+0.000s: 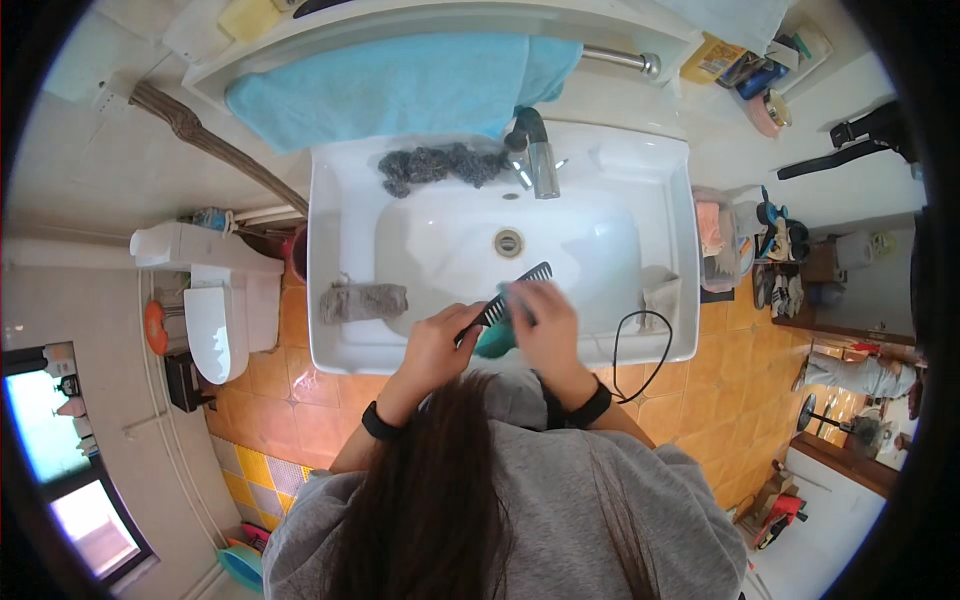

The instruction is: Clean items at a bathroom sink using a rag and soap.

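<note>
Seen from the head view, in the centre of the frame: gripping a black comb (493, 312) near its lower end with the left hand (436, 346), with fingers curled closely around it. Slanting from lower left to upper right, with teeth facing the lower right. Reaching over the comb with the right hand (543, 325), with fingers bent and partly blurred by motion; cannot tell how far open, or whether gripping anything. Showing just under the comb, between both hands: a teal object (494, 342), too hidden to identify. Wearing a dark band (380, 421) on the left wrist and another dark band (590, 404) on the right.

Holding both hands above the near edge of a white sink (345, 225) in the middle of the frame. Visible above the hands: a round drain (509, 242), then a metal faucet (541, 168) at upper centre. Lying to the left of the faucet: a dark grey crumpled bundle (440, 167). Resting on the sink's left side: a folded grey cloth (364, 302). On its right side: a pale cloth (661, 295), with a black cord (617, 350) looping over the near rim.

Hanging along the upper edge: a light blue towel (400, 88). Standing at middle left: a white toilet (215, 320). Filling the lower centre: long dark hair (430, 500) over a grey top (600, 520).
</note>
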Tool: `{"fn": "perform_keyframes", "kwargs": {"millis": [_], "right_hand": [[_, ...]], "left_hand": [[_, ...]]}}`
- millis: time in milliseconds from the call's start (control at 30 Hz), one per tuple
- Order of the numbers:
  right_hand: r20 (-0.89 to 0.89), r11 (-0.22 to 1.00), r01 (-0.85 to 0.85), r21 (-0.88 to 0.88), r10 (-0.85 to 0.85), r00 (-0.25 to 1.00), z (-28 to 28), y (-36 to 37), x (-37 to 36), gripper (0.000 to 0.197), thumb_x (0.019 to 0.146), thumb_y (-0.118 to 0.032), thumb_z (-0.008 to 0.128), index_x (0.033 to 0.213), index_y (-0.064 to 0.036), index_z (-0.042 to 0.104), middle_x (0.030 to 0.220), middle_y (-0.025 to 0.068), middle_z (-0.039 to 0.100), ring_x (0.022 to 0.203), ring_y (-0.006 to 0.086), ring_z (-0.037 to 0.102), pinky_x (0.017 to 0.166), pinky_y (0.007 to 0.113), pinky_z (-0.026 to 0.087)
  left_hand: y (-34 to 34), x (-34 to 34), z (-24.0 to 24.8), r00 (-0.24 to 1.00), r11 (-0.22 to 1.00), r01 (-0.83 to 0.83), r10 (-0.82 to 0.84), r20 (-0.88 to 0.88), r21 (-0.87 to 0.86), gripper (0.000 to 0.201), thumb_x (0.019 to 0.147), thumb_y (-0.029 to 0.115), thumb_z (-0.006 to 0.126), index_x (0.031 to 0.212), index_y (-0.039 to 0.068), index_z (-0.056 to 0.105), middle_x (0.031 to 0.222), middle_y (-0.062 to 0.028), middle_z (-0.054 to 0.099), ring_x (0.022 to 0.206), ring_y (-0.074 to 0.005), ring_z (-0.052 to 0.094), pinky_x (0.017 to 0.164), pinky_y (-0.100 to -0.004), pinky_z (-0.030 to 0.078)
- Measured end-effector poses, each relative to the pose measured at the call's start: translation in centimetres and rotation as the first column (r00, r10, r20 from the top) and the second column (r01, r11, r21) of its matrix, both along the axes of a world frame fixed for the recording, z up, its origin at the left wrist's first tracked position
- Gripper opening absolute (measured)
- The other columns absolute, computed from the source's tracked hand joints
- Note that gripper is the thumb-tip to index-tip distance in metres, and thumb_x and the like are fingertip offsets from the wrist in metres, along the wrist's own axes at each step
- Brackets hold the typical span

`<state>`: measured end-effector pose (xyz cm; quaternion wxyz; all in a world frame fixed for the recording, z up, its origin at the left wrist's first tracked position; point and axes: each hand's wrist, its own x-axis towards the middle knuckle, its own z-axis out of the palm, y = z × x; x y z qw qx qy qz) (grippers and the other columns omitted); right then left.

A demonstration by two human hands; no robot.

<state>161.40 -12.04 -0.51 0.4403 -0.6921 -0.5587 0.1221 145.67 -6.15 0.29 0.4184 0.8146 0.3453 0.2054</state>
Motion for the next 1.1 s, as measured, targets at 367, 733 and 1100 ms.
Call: {"fn": "perform_keyframes", "kwargs": {"millis": [367, 733, 1100], "right_hand": [[0.015, 0.997, -0.057, -0.049, 0.058, 0.998, 0.7, -0.1, -1.2, 0.018, 0.070, -0.005, 0.061, 0.087, -0.0090, 0.061, 0.084, 0.0077, 0.056, 0.074, 0.0271, 0.057, 0.062, 0.035, 0.046], [-0.055, 0.974, 0.216, 0.066, -0.213, 0.976, 1.4, 1.3, 3.1, 0.015, 0.075, -0.005, 0.062, 0.090, -0.0065, 0.062, 0.084, 0.0103, 0.058, 0.069, 0.0255, 0.058, 0.060, 0.031, 0.047], [-0.016, 0.991, -0.122, 0.051, 0.123, 0.992, 1.1, 1.3, -1.1, 0.022, 0.069, -0.005, 0.063, 0.091, -0.0092, 0.061, 0.086, 0.0058, 0.056, 0.072, 0.0243, 0.056, 0.061, 0.034, 0.045]], "left_hand": [[0.5, 0.2, 0.7, 0.936, 0.774, 0.268, -0.068, -0.345, 0.574, 0.041, 0.065, 0.004, 0.052, 0.105, 0.002, 0.057, 0.068, -0.0032, 0.049, 0.049, -0.0168, 0.050, 0.045, -0.0302, 0.039], [-0.3, 0.1, -3.5, 0.885, 0.808, -0.215, 0.399, 0.241, -0.549, 0.023, 0.079, -0.002, 0.050, 0.102, 0.003, 0.050, 0.091, -0.0076, 0.056, 0.077, -0.0162, 0.052, 0.070, -0.0270, 0.042], [0.0, 2.5, -0.4, 0.741, 0.522, -0.003, 0.574, 0.348, -0.853, 0.012, 0.086, 0.007, 0.044, 0.096, 0.004, 0.048, 0.074, 0.0001, 0.051, 0.062, -0.0060, 0.045, 0.056, -0.0203, 0.038]]}}
